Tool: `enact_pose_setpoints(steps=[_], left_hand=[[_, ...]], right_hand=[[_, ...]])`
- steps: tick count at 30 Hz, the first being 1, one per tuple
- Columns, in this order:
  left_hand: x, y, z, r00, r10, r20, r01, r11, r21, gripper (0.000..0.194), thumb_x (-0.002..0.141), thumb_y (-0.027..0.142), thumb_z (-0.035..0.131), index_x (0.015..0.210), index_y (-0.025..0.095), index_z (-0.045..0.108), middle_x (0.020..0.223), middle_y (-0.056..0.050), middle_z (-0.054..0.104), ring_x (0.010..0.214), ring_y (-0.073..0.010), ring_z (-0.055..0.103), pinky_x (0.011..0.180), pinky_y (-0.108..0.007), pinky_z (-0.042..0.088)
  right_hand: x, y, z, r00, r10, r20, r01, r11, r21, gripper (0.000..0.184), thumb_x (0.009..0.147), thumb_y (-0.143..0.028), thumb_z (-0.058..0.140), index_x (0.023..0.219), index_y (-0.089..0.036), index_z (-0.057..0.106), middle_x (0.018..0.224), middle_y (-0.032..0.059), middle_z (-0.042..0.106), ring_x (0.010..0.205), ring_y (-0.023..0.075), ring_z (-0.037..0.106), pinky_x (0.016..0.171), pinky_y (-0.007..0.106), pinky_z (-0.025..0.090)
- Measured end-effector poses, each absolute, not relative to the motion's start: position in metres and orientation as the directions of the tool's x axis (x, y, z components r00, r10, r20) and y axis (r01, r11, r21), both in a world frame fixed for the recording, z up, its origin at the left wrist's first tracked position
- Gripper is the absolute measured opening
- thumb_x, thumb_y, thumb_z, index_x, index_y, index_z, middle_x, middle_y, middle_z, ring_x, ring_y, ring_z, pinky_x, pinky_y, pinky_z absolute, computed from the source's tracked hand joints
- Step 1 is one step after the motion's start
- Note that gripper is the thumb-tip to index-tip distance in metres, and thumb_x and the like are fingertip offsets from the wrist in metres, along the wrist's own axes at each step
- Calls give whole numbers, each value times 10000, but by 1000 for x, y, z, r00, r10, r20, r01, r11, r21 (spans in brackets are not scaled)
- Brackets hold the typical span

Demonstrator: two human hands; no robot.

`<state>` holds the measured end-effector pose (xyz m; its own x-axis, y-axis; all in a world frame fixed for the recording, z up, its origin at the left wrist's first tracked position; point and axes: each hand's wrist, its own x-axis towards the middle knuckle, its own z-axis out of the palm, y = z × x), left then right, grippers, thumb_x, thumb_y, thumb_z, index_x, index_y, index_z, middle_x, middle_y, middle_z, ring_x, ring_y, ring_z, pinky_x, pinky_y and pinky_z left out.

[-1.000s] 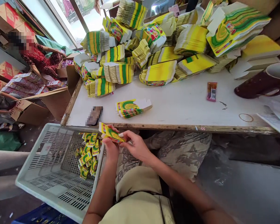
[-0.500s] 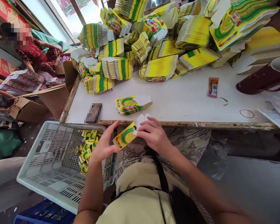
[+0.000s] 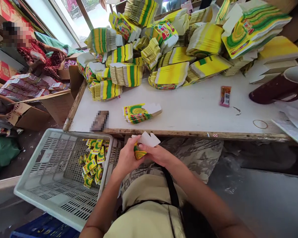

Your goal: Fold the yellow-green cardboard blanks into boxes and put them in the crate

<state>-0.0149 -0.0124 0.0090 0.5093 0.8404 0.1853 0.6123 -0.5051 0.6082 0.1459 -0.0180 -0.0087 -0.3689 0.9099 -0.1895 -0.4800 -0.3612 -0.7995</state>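
A small yellow and green carton (image 3: pixel 139 152) with white flaps is gripped between both hands, just in front of the table edge. My left hand (image 3: pixel 127 156) wraps round its left side, fingers closed on it. My right hand (image 3: pixel 157 152) is closed on the other side, thumb pressed by the white flaps. Much of the carton's printed face is hidden by the fingers. Beyond the hands, a small stack of flat cartons (image 3: pixel 139 113) lies on the white table (image 3: pixel 188 112). To the left, a grey plastic crate (image 3: pixel 34 175) holds several yellow cartons (image 3: pixel 94 162).
Bundles of flat cartons (image 3: pixel 169 74) are heaped along the table's back. A dark mug (image 3: pixel 268 87) lies tilted at the right, near a small packet (image 3: pixel 225 96) and a rubber band (image 3: pixel 260 124). A blue crate (image 3: pixel 46 226) stands lower left. Another person (image 3: pixel 47 58) sits at the far left among boxes.
My hands have drawn together round the carton. My left hand, spread at its end before, is now closed on it. The carton has turned, and its white flaps point up.
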Motion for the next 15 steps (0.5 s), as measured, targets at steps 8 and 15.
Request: enact_pose_setpoints(steps=[8, 15], left_hand=[[-10, -10, 11, 442, 897, -20, 664, -312, 679, 570, 693, 203, 643, 1190, 233, 364, 911, -9, 610, 723, -179, 626, 646, -294, 488], [-13, -7, 1, 383, 903, 194, 684, -418, 598, 620, 707, 149, 627, 1260, 181, 349, 1205, -145, 536, 1041, -268, 607, 841, -395, 497]], right_hand=[[144, -32, -14, -192, 981, 24, -118, 1, -993, 579, 894, -446, 607, 1421, -237, 492, 1390, 103, 593, 1248, 279, 587, 1039, 465, 495], [147, -31, -11, -56, 953, 299, 232, 303, -924, 511, 912, -114, 470, 1393, -274, 534, 1430, 69, 560, 1315, 222, 538, 1118, 414, 442]])
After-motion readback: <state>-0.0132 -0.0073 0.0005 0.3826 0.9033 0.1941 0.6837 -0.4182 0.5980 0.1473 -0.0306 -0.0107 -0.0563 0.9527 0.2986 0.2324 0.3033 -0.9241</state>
